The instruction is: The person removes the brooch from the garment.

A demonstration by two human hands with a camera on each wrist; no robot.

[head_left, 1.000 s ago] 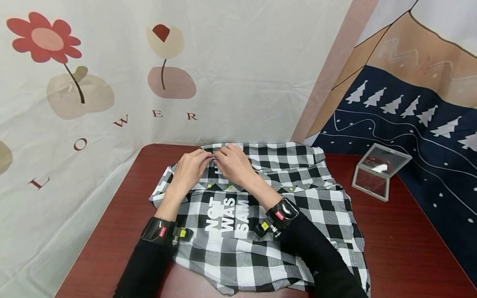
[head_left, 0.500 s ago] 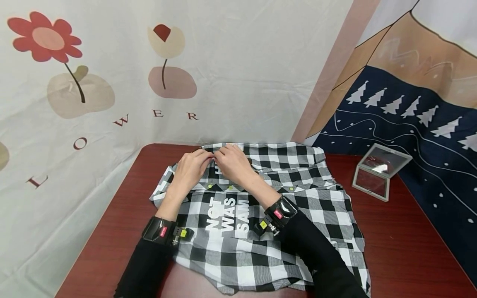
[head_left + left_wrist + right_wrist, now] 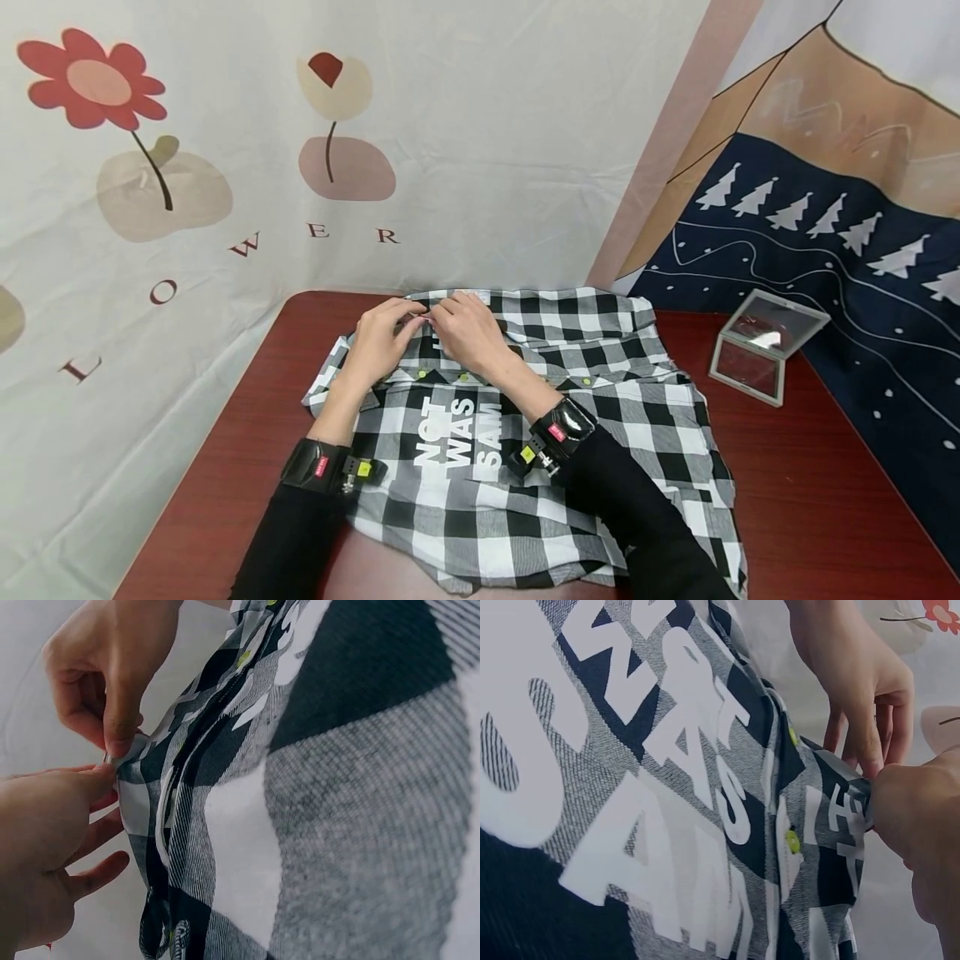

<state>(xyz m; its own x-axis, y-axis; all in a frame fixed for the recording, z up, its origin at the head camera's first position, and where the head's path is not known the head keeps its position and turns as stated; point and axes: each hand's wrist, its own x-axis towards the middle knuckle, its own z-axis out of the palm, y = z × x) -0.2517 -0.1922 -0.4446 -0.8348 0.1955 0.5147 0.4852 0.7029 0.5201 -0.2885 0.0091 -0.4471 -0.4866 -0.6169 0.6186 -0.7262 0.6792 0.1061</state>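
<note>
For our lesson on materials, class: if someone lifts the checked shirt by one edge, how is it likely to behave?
The checked shirt would probably sag and fold, as it is visibly creased and rippled. It is unlikely to roll or tip, since it lies spread across the table. Its visible weave suggests it may not slip easily.

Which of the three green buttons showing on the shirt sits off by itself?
In the head view, the rightmost button: it lies beyond the right arm, while the left button and middle button sit closer together.
</note>
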